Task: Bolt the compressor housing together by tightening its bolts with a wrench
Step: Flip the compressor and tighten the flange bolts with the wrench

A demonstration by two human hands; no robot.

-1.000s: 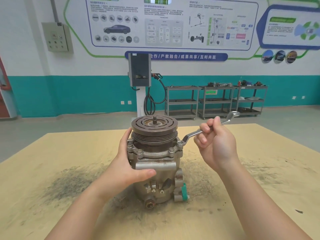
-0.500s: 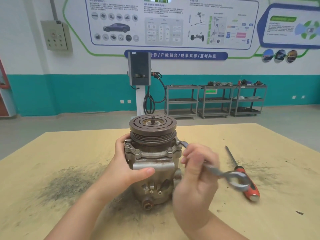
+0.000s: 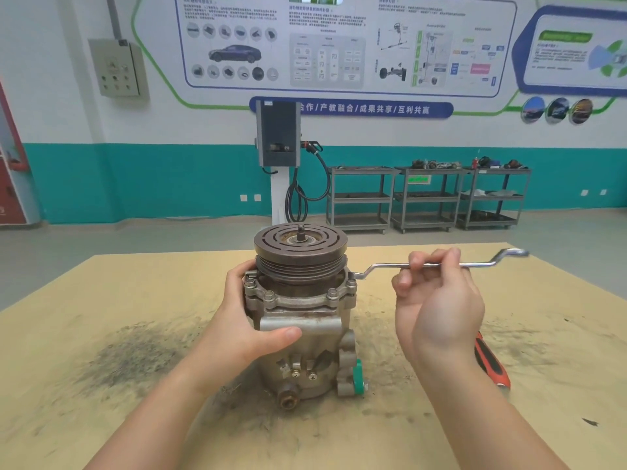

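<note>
The grey metal compressor point(image 3: 305, 334) stands upright mid-table, its dark grooved pulley point(image 3: 300, 252) on top and several bolts around its flange. My left hand point(image 3: 244, 320) grips the housing's left side, thumb across the front. A silver offset ring wrench point(image 3: 380, 266) sits with one end on the right-hand flange bolt point(image 3: 352, 275) and sticks out level to the right. My right hand point(image 3: 437, 300) holds the wrench shaft with curled fingers near its middle.
A red and black screwdriver point(image 3: 492, 364) lies on the tan, grime-stained tabletop point(image 3: 101, 334), partly behind my right forearm. Beyond the table stand a charging post point(image 3: 278, 140) and grey shelf carts point(image 3: 427, 198) against the teal wall.
My right hand swung the wrench toward me and down around the right bolt, then back out, so it now points level to the right. My left hand kept its grip on the housing.
</note>
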